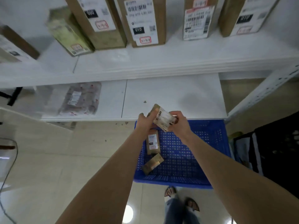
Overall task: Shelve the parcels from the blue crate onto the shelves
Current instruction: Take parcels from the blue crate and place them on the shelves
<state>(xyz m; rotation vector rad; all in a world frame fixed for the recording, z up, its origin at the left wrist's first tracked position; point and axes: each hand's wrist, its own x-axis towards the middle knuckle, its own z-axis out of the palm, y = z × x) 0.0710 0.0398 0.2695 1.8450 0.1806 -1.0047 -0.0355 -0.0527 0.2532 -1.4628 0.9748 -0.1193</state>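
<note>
left hand, right hand hold 1 parcel | blue crate: 2 parcels

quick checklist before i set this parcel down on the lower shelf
1. Grip: left hand and right hand both hold the parcel: ok.
2. Landing spot: bare patch of the lower shelf just beyond the hands: ok.
3. Neighbours: the bagged parcel lies well to the left, out of the way: ok.
4. Label: the barcode label faces up, but its text is blurred: cannot tell.
5. Blue crate emptied: a labelled parcel and a brown parcel lie inside: not ok.
</note>
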